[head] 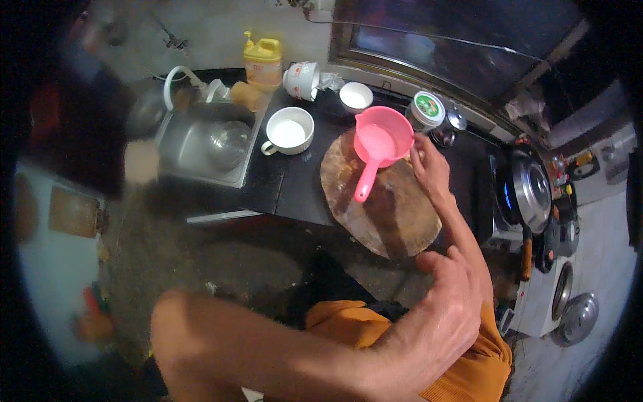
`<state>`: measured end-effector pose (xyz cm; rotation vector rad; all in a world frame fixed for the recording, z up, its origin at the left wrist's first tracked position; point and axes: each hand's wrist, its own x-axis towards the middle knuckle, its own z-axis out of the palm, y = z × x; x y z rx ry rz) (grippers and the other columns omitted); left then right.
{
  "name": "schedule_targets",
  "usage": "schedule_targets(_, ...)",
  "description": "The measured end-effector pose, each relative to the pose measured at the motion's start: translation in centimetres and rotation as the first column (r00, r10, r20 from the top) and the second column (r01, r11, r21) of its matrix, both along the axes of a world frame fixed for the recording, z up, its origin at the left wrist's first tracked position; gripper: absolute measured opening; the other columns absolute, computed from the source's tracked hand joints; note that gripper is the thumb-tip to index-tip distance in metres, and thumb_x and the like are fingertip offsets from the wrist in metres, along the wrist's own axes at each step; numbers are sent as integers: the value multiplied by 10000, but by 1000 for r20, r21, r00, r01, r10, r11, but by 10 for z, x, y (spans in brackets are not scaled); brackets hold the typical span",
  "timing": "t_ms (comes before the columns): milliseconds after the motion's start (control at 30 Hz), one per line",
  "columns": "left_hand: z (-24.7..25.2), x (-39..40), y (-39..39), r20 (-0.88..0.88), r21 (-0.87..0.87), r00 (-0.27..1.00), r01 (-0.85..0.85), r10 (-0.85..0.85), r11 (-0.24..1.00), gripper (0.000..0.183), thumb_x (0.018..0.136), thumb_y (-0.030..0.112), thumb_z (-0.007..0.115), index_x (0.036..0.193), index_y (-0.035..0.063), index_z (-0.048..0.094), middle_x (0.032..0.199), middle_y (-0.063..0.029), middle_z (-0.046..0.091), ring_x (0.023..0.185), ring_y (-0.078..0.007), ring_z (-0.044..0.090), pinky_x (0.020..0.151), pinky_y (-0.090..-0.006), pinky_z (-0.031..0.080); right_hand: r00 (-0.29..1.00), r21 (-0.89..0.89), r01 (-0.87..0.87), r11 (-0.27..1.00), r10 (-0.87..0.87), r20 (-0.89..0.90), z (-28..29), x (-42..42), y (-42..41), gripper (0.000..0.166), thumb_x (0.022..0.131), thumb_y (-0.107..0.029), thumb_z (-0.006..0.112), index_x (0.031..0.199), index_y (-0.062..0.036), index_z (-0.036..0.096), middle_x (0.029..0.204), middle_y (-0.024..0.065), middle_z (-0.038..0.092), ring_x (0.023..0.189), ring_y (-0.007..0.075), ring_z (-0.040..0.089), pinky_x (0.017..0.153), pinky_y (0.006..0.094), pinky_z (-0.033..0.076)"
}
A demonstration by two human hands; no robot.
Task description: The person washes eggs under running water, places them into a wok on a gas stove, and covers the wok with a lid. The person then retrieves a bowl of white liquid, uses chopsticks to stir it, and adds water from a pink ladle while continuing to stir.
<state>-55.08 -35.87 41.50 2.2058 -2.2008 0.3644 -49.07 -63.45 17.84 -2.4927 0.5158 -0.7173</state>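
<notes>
A pink plastic dipper (384, 136) is over the far part of a round wooden chopping board (351, 211), its handle pointing towards me. At the dipper's right rim are the fingertips of my right hand (431, 163); whether they grip it is unclear. Small pale bits lie on the board near these fingers, partly hidden. My left hand (449, 306) crosses in front of my body, below the board and beside my right forearm. Its fingers are loosely bent and apart, with nothing visible in them.
Left of the board stand a white mug (290, 131) and a steel sink (193, 145). Behind are a small white bowl (356, 95), stacked bowls (301, 80), a yellow-capped jug (263, 63) and a lidded tub (428, 108). At right, a covered pan (532, 193) sits over a blue flame.
</notes>
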Motion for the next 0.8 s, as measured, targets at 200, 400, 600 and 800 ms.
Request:
schedule_targets(200, -8, 58, 12, 138, -49, 946, -290, 294, 956, 326, 870, 173, 518, 1072, -26, 678, 1096, -232, 642, 830, -320, 611, 817, -523, 468, 984, -73, -33, 997, 19, -178, -19, 158, -62, 339, 880, -250, 583, 1188, -109, 578, 982, 182, 683, 882, 365, 667, 774, 448, 516)
schedule_targets(400, -38, 134, 57, -108, 102, 914, -380, 390, 919, 190, 883, 228, 655, 907, 39, 640, 746, -99, 612, 591, -206, 549, 489, -344, 414, 804, -199, 1, 980, -119, -582, -86, 257, -114, 408, 856, -306, 585, 1177, -55, 608, 1047, 230, 675, 994, 372, 657, 858, 478, 516)
schedule_targets(600, -166, 162, 110, -538, -87, 562, -779, 629, 621, 233, 826, 48, 640, 1057, 62, 667, 615, -73, 592, 523, -246, 591, 494, -368, 459, 714, -78, 45, 996, -87, -694, -132, 298, -136, 337, 793, -232, 587, 1030, -15, 687, 1019, 201, 697, 941, 327, 693, 809, 419, 545)
schedule_targets(800, -232, 191, 136, -838, 143, 148, -870, 525, 473, 303, 881, 25, 554, 1176, 41, 624, 746, -130, 670, 614, -236, 642, 575, -334, 514, 840, -108, 127, 986, -165, -517, -156, 296, -172, 328, 753, -209, 609, 1011, -20, 682, 1018, 211, 688, 905, 351, 688, 774, 431, 549)
